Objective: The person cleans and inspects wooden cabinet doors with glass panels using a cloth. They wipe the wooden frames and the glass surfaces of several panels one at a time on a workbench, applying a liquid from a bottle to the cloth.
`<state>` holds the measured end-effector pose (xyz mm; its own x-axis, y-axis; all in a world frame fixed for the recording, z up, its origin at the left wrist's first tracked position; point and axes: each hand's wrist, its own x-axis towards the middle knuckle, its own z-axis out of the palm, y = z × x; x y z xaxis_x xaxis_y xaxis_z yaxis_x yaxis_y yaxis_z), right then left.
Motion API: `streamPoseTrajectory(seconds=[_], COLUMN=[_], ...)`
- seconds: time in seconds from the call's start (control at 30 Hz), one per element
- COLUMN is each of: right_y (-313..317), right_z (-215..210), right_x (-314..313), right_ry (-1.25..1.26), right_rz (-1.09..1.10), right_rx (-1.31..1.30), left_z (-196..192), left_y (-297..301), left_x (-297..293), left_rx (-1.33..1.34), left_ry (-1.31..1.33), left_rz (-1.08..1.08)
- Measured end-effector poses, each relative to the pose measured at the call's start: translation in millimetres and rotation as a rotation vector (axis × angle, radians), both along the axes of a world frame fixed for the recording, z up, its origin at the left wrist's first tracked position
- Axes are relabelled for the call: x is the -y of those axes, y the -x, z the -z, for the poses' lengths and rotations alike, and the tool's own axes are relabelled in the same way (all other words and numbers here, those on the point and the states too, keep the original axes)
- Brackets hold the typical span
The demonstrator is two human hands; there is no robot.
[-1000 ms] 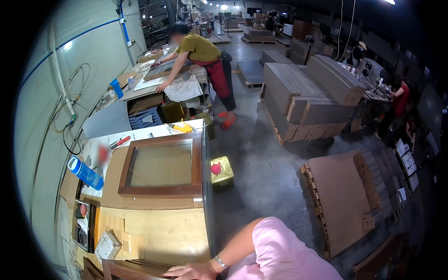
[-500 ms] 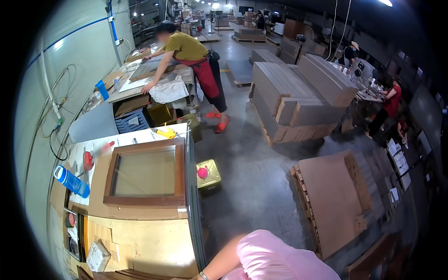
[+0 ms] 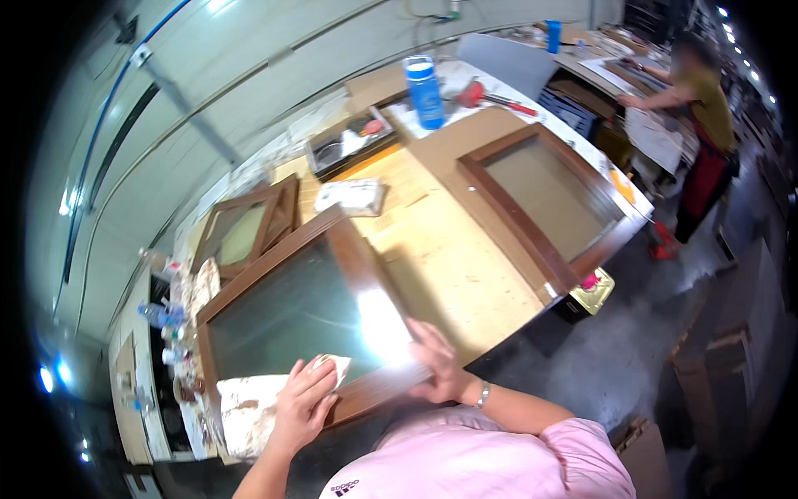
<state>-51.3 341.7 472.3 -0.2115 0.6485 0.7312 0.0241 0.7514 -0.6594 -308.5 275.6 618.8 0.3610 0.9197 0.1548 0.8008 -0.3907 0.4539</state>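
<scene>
A dark brown glazed wooden frame (image 3: 353,249) lies flat on the workbench in front of me. My left hand (image 3: 301,403) presses a stained white rag (image 3: 249,401) onto the frame's near rail and glass. My right hand (image 3: 436,362) rests flat on the frame's near right corner, fingers spread, a watch on its wrist. A second, similar brown frame (image 3: 509,209) lies farther right on the bench.
A smaller frame (image 3: 274,208) leans at the back left. A blue bottle (image 3: 425,90), a black tray (image 3: 349,143), a folded cloth (image 3: 351,196) and red-handled tools (image 3: 490,96) sit farther back. A yellow can (image 3: 592,291) stands on the floor. Another person (image 3: 702,125) works at a far bench.
The view has swung left and down from the workshop floor onto the bench. Both my hands have come into view on the near frame, the left with the rag.
</scene>
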Motion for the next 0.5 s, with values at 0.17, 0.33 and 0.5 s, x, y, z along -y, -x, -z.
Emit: streamPoseTrajectory(seconds=[0.17,0.33,0.5], right_y=[-23,-2,12], right_z=[-34,-64,-53], right_x=[10,26,19], right_ry=[0.212,0.434,0.301], right_rz=[-0.104,0.182,0.433], right_rx=[0.0,-0.164,-0.135], left_z=[-18,-42,-19], left_y=[13,11,-60], left_x=[-23,-115,-158], left_rx=[0.089,0.399,-0.255], left_ry=[0.029,-0.23,-0.03], left_rz=[0.016,-0.237,0.369])
